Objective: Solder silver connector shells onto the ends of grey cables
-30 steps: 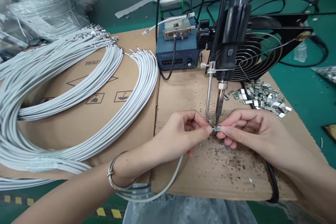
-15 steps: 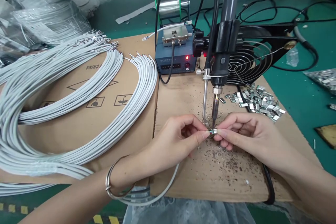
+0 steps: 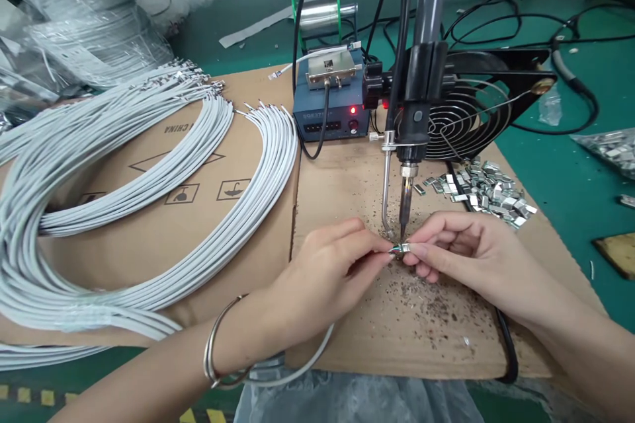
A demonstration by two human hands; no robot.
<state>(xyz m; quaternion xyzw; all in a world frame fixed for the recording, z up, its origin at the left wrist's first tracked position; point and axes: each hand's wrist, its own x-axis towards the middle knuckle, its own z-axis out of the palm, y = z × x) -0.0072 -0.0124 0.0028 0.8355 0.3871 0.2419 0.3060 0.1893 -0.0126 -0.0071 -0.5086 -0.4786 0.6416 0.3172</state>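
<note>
My left hand [image 3: 342, 264] pinches the end of a grey cable [image 3: 317, 357], whose thin coloured wires reach a small metal connector [image 3: 405, 248]. That connector is pinched between the thumb and fingers of my right hand [image 3: 456, 248]. Directly above the wire joint, the tip of a soldering iron [image 3: 405, 205] points down, touching or nearly touching it. A bent metal feed tube [image 3: 385, 192] comes down beside the iron, its lower end close to my left fingertips. The cable's other stretch is partly hidden by my left wrist.
Loose connectors [image 3: 496, 195] lie piled right of the iron, before a black fan [image 3: 456, 112]. Bundled grey cables [image 3: 238, 231] curve across the cardboard [image 3: 342, 192] at left. Behind stand a blue control box [image 3: 317, 115] and a solder spool [image 3: 317, 16]. Dark solder debris dots the cardboard.
My left fingers have shifted and straightened around the cable end, so more of the coloured wires shows. My right hand holds the connector in almost the same place under the iron.
</note>
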